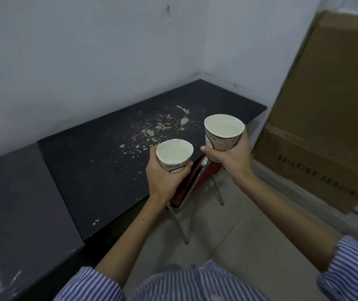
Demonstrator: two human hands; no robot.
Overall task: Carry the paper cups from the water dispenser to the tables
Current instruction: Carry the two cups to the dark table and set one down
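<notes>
I hold two printed paper cups, both upright with pale liquid inside. My left hand (165,177) grips the smaller-looking cup (174,154) over the front edge of a black table (100,161). My right hand (230,158) grips the other cup (223,132) a bit higher and to the right, near the table's front right part. The black table has a worn top with flaked pale patches and runs along the white wall into the corner.
A second dark table (19,205) adjoins on the left, with scraped paint. A red chair (192,183) with metal legs is tucked under the black table below my hands. Large cardboard boxes (316,105) lean at the right. Tiled floor lies below.
</notes>
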